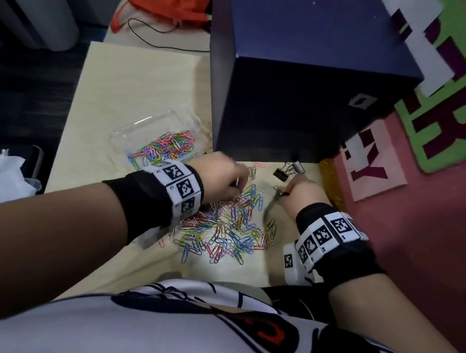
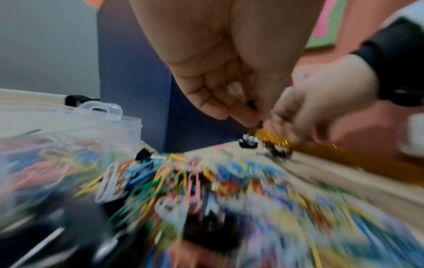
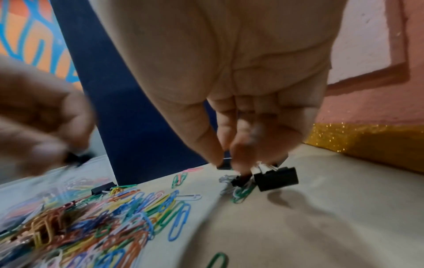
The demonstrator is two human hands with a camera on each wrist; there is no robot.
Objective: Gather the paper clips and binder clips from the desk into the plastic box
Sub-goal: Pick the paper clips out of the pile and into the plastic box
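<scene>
A heap of coloured paper clips (image 1: pixel 228 229) lies on the pale desk in front of me. The clear plastic box (image 1: pixel 135 127), holding several paper clips, stands behind it on the left. My left hand (image 1: pixel 237 181) hovers over the heap's far edge, its curled fingers pinching a small dark binder clip (image 3: pixel 75 157). To the right, my right hand (image 1: pixel 288 191) pinches a small black binder clip (image 3: pixel 241 179) just above the desk. A larger black binder clip (image 3: pixel 275 178) stands beside those fingertips; whether they touch it I cannot tell. The left wrist view is blurred.
A tall dark blue box (image 1: pixel 303 94) stands right behind the clips. A gold glitter strip (image 1: pixel 330 183) borders the desk's right side, against a pink wall with paper cut-outs. More binder clips (image 1: pixel 287 171) lie by the blue box. White tissue (image 1: pixel 4 176) sits off the desk's left.
</scene>
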